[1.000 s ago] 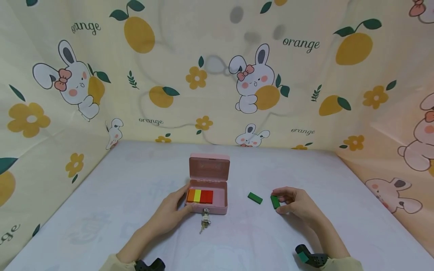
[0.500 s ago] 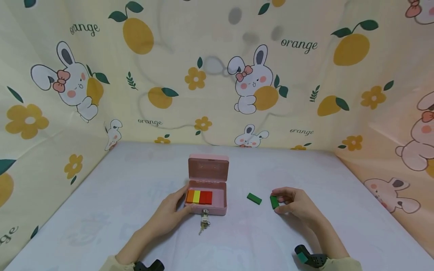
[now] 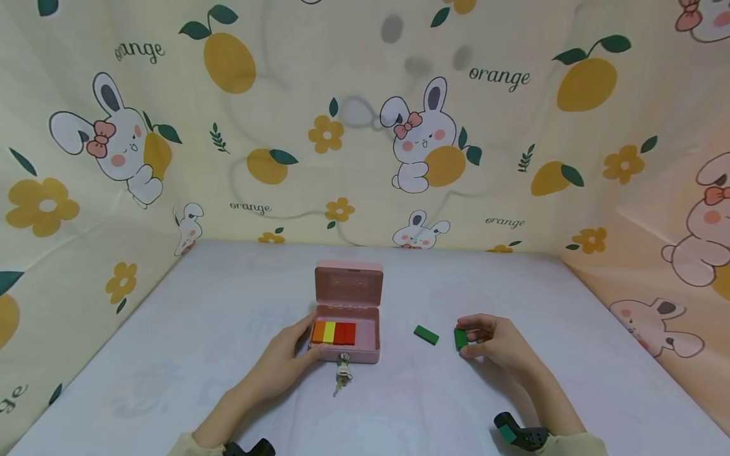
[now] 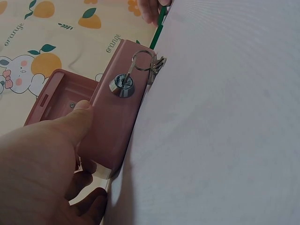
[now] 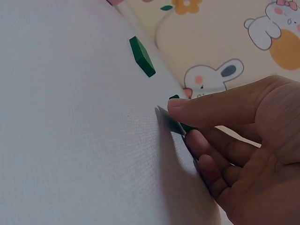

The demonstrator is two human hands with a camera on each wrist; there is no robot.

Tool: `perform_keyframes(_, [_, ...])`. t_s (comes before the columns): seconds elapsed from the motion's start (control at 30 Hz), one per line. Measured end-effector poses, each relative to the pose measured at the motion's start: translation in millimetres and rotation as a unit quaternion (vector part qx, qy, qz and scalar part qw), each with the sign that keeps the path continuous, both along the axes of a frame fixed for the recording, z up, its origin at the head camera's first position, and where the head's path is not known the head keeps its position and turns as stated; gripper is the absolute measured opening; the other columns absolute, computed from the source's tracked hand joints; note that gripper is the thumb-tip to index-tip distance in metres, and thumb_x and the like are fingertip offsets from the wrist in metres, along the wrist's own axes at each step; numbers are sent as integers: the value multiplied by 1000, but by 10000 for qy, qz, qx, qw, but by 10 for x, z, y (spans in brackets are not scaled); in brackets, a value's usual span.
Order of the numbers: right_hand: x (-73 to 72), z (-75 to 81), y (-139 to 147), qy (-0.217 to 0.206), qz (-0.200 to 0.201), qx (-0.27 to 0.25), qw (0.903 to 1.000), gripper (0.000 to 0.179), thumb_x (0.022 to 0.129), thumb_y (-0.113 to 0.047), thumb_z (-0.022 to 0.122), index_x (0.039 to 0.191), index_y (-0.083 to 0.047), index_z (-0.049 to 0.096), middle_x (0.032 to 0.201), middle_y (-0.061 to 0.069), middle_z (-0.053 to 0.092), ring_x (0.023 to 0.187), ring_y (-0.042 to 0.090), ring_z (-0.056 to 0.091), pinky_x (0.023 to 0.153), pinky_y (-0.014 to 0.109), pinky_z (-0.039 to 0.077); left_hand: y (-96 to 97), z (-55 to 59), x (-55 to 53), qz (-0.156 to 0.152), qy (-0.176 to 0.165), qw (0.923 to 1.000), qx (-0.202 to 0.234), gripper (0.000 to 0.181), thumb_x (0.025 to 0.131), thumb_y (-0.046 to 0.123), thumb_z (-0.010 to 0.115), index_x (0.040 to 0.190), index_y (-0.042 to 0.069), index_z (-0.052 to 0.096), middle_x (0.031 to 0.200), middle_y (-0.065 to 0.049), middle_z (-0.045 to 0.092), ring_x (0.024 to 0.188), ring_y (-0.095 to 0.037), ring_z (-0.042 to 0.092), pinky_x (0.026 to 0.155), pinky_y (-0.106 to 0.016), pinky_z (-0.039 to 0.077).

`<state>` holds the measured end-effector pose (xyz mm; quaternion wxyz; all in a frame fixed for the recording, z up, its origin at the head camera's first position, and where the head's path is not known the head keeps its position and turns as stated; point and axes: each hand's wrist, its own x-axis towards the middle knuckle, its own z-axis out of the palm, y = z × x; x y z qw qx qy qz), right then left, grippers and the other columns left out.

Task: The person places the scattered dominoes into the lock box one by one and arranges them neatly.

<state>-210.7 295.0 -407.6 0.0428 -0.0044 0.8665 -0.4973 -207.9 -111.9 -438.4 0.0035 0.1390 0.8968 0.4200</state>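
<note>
**Green block (image 3: 460,339) pinched by the right hand (image 3: 496,339), pink cash box (image 3: 369,332) gripped by the left hand (image 3: 285,358)**

The held block is pinched between the thumb and fingers of the right hand, low over the white-covered bench (image 3: 410,411); whether the cloth is touched by it cannot be told. Between it and the box, a second green block (image 3: 426,335) is laid flat and slanted, near the first but apart from it.

The left side of the box is gripped by the left hand, with the thumb pressed on the front rim and the fingers curled round the side. The hinged lid (image 3: 348,285) is raised at the back. Inside, a row of blocks is set side by side toward the left: orange (image 3: 320,332), yellow (image 3: 329,332), then red (image 3: 345,334), with bare floor left at the right end. A key is seated in the round lock (image 4: 123,86) on the front wall, and more keys (image 3: 343,382) are hung from its ring (image 4: 142,61).

Black devices are worn at both wrists, below pale sleeves (image 3: 573,444). The bench is enclosed by a cream curtain (image 3: 365,38) printed with rabbits, oranges and flowers.
</note>
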Motion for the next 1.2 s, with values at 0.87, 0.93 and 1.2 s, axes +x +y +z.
perform_keyframes(0.87, [40, 46, -60, 216, -392, -168, 9989, 54, 77, -6, 82, 126, 0, 62, 122, 14, 62, 103, 27, 56, 82, 29, 48, 8, 22, 16, 17, 30, 10000, 0, 86, 87, 56, 67, 156, 19, 31, 154, -4, 37, 142, -29, 30, 110, -53, 31])
perform_keyframes(0.93, [41, 50, -70, 239, -402, -190, 9987, 53, 77, -6, 82, 126, 0, 62, 120, 13, 63, 103, 27, 56, 82, 29, 48, 8, 25, 16, 6, 45, 10000, 20, 86, 87, 56, 67, 156, 18, 31, 154, -4, 37, 142, -29, 30, 110, -53, 31])
perform_keyframes(1.2, [53, 42, -108, 302, -389, -230, 9985, 51, 79, -6, 81, 127, -1, 62, 119, 14, 61, 104, 27, 54, 82, 30, 48, 6, 34, 17, -43, 126, 9999, -17, 85, 88, 55, 67, 156, 17, 31, 154, -4, 37, 142, -29, 31, 110, -53, 32])
